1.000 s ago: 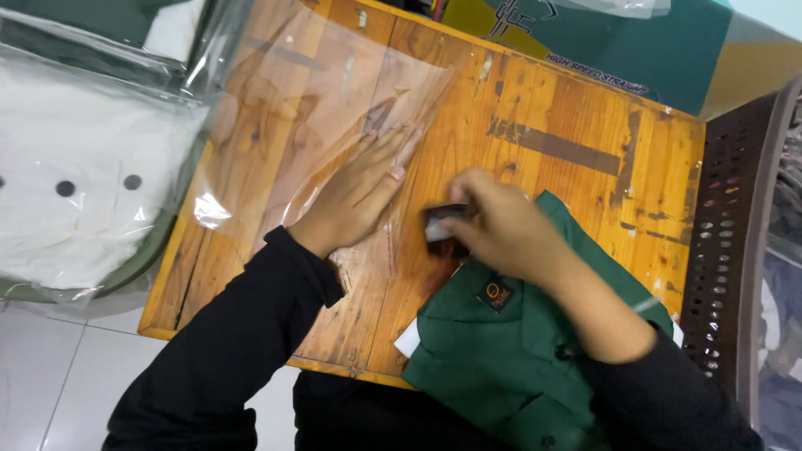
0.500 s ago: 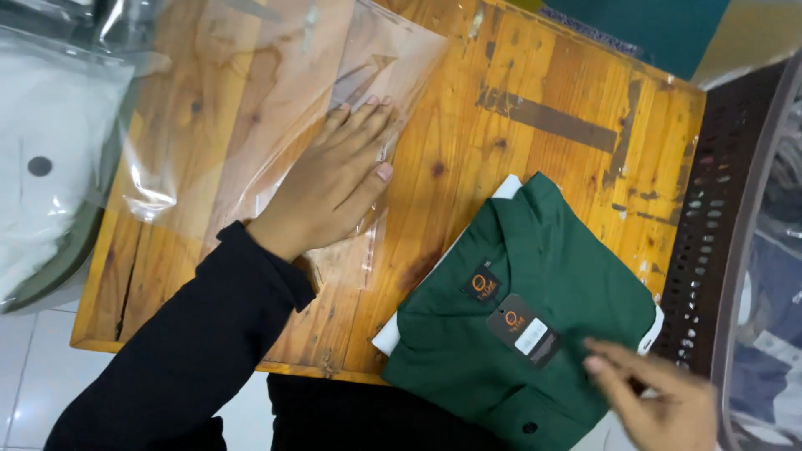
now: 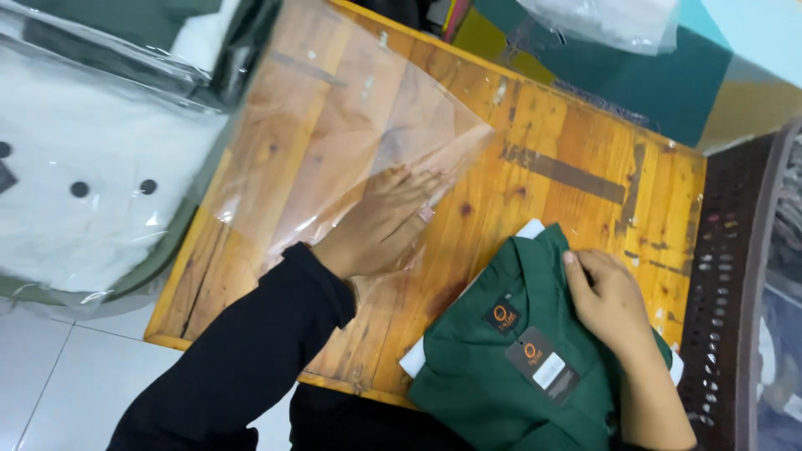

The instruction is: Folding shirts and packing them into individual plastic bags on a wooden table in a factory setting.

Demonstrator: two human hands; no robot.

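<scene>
My left hand (image 3: 380, 225) lies flat, fingers spread, on a clear plastic bag (image 3: 351, 142) spread over the wooden table (image 3: 576, 175). A folded dark green shirt (image 3: 501, 367) with a hang tag (image 3: 547, 367) and a white card inside rests at the table's near right corner. My right hand (image 3: 610, 296) rests on the shirt's upper right part, fingers curled over the fabric near the collar. Both arms wear black sleeves.
White garments with dark buttons, packed in clear bags (image 3: 75, 192), lie stacked to the left of the table. A dark brown perforated plastic chair or crate (image 3: 735, 276) stands at the right. Teal surface with another plastic bag (image 3: 610, 21) lies beyond the table.
My right hand left the bag's edge, swung to the lower right, then came back onto the green shirt. The left hand stayed pressed on the plastic bag.
</scene>
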